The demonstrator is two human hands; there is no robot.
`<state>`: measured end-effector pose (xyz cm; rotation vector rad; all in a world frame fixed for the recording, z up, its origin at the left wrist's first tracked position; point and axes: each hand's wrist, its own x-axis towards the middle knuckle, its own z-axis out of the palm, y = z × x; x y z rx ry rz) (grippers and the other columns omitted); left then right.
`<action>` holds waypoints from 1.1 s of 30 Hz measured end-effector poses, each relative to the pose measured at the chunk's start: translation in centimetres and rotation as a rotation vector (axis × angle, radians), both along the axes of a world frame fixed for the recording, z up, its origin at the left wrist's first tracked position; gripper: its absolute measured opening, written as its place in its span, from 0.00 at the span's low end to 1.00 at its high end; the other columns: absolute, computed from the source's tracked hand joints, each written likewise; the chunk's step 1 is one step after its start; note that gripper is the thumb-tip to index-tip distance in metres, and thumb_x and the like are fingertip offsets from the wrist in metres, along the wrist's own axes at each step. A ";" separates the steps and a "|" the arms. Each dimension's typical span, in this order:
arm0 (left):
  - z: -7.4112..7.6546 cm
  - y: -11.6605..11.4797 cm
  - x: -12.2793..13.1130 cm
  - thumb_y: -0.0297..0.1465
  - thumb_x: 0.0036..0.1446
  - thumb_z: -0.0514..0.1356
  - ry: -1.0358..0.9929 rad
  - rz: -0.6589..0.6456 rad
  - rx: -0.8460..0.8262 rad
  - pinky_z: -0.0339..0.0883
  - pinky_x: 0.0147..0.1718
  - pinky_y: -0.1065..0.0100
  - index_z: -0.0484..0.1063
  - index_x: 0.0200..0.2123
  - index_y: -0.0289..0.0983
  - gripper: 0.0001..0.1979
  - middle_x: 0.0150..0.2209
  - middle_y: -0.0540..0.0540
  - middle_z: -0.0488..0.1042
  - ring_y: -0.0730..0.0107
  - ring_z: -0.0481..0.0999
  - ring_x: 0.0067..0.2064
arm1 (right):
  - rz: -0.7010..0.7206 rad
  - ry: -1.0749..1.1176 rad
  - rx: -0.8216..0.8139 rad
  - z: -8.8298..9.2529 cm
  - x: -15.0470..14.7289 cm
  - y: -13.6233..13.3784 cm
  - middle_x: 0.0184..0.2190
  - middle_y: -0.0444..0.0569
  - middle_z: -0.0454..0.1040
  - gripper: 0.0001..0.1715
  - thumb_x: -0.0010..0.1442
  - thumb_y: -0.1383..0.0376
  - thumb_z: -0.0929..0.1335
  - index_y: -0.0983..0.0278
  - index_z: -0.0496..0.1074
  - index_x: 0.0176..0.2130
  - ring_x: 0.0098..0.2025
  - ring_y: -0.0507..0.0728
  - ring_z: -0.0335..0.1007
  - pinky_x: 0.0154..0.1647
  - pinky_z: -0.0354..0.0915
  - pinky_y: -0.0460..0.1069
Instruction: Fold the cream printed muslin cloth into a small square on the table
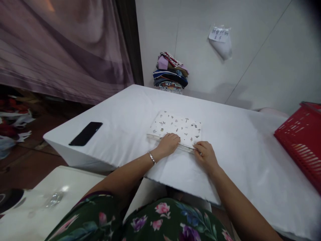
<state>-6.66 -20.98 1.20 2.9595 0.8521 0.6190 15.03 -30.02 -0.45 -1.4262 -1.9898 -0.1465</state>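
Note:
A white cloth (175,124) with small printed motifs lies folded in a flat rectangle on the white-covered table. Its near edge shows several stacked layers. My left hand (168,144), below a silver bracelet-clad wrist, has its fingers closed on the middle of that near edge. At the cloth's near right corner, my right hand (205,154) pinches the layers between thumb and fingers.
On the white table (120,117) a black phone (85,134) lies at the left. A red plastic basket (303,140) stands at the right edge. Folded clothes (171,73) are stacked beyond the far edge, against the wall. A purple curtain (75,43) hangs at the upper left.

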 end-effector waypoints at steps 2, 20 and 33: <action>0.1 0.0 -0.3 0.24 0.58 0.51 -0.016 0.015 -0.003 0.59 0.41 0.62 0.66 0.36 0.37 0.05 0.37 0.46 0.70 0.65 0.67 0.42 | 0.015 -0.009 -0.002 0.0 0.1 0.0 0.35 0.50 0.71 0.11 0.56 0.70 0.63 0.61 0.73 0.38 0.39 0.58 0.64 0.41 0.60 0.55; 0.3 0.5 -2.5 0.33 0.61 0.52 -0.070 -0.040 -0.112 0.62 0.43 0.61 0.69 0.43 0.38 0.10 0.42 0.44 0.71 0.64 0.67 0.45 | 0.035 0.086 -0.066 0.4 0.3 -0.3 0.37 0.52 0.71 0.12 0.62 0.64 0.62 0.59 0.72 0.41 0.42 0.59 0.65 0.41 0.65 0.55; -0.1 0.3 -2.6 0.29 0.61 0.51 -0.011 -0.003 0.031 0.61 0.41 0.62 0.70 0.41 0.38 0.09 0.41 0.46 0.73 0.65 0.68 0.44 | 0.048 -0.079 -0.025 0.7 0.2 -0.6 0.37 0.53 0.72 0.13 0.61 0.65 0.62 0.61 0.73 0.43 0.41 0.60 0.64 0.41 0.61 0.56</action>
